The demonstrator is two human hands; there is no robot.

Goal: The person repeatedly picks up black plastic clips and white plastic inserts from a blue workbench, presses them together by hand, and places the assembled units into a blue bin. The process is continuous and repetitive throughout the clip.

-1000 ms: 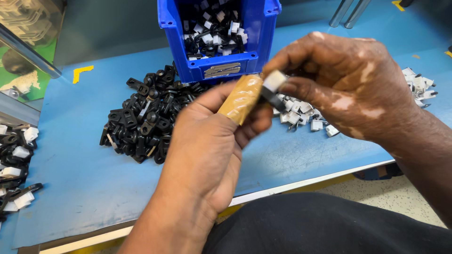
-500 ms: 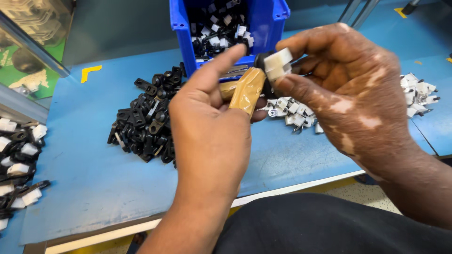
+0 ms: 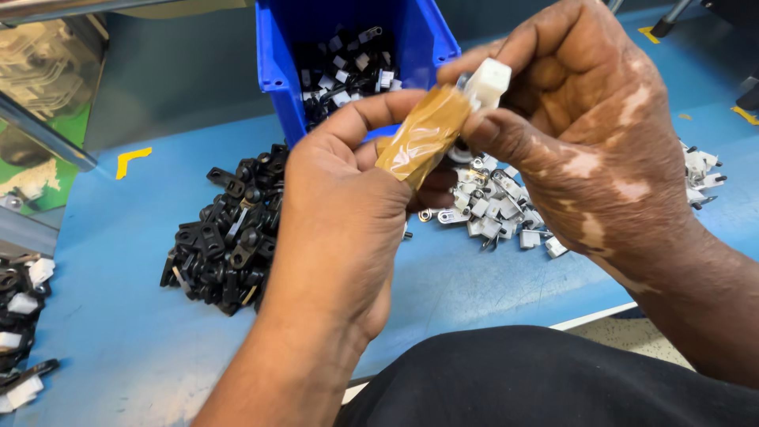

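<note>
My left hand (image 3: 340,213) grips a short tool with a handle wrapped in brown tape (image 3: 421,136), tilted up to the right. My right hand (image 3: 585,134) pinches a small white plastic piece (image 3: 488,82) against the tool's upper end, thumb and fingers closed around it. Both hands hover above the blue table (image 3: 118,316), just in front of a blue bin (image 3: 348,55). Whatever sits between the tool tip and the white piece is hidden by my fingers.
The blue bin holds mixed black and white small parts. A heap of black clips (image 3: 225,237) lies left of my hands, and white parts (image 3: 490,209) lie under my right hand, with more at the right edge (image 3: 700,178). Assembled black-and-white pieces (image 3: 20,316) sit far left.
Both hands have risen and come closer to the camera with the tool and white piece. The white piece stays pressed at the tool's tip.
</note>
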